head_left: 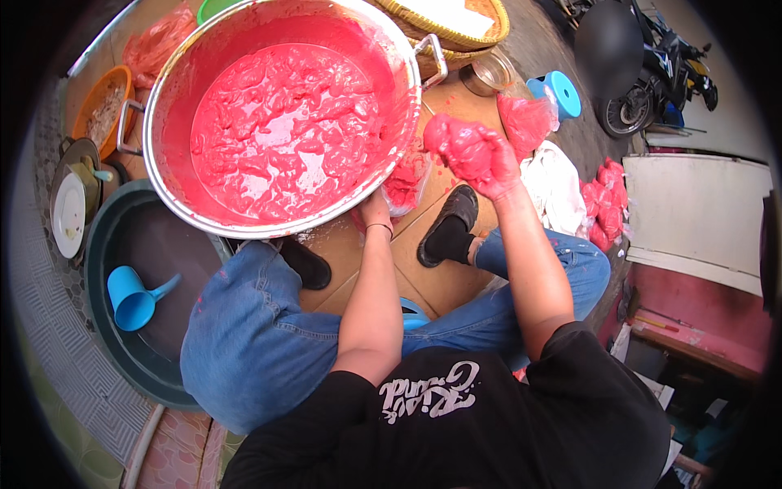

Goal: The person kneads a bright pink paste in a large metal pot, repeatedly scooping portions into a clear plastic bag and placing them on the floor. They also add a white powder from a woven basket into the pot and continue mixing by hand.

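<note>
A large metal pot holds a thick, wet, bright pink-red mixture. Raised to the right of the pot, my right hand is closed round a glossy lump of the same mixture, and pink coats its fingers. My left hand reaches under the pot's near right rim, against a clear plastic bag with pink mixture inside. It seems to grip the bag, though the rim hides most of its fingers.
Left of me, a blue dipper lies in a dark green tub. An orange basin stands beyond it. Filled pink bags, a white cloth, a metal bowl and woven baskets are on the right.
</note>
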The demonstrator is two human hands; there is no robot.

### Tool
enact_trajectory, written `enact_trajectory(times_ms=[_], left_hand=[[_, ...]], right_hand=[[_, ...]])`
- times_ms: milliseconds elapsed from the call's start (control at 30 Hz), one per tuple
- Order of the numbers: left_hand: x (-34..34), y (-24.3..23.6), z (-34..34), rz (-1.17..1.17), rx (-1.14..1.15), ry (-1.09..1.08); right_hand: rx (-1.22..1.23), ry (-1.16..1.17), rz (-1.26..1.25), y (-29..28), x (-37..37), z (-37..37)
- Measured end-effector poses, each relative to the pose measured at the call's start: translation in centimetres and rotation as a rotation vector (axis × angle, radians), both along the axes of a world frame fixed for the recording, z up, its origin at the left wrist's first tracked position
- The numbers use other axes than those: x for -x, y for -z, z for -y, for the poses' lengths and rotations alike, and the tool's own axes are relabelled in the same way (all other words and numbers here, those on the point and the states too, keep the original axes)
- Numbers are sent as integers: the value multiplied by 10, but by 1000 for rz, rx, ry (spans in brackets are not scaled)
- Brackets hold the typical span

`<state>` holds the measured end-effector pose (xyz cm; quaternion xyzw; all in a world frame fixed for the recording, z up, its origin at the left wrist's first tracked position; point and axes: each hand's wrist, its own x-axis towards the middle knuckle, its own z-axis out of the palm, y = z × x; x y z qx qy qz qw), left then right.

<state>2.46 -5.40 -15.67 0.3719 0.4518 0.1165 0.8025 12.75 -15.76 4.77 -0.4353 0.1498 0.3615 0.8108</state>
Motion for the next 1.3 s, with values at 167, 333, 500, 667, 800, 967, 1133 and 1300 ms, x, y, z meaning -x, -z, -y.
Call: enact_trajectory(times_ms=[167,333,500,667,800,967,1133,1300], left_hand=[[-4,14,3,139,81,-23],[6,-55,-7,3,242,12],[7,6,1,56,107,-68],[10,67,8,-75,-75,-68],[16,50,9,-56,40,-58],[16,36,24,-242,-291,316],[22,17,1,-324,-378,703],[34,31,-3,-325,-573,933]], right_hand=[[64,-255,-73,91,7,-7],[465,-269,-198,138,18,-27],[636,-150,11,97,9,-16],[311,53,287,-5,-17,-53],[339,-150,345,-7,-64,-132],[1423,-1014,1025,158,-159,-195],[1689,-1409,1116,199,-98,-235],[1480,-2125,950,153,-95,-273]])
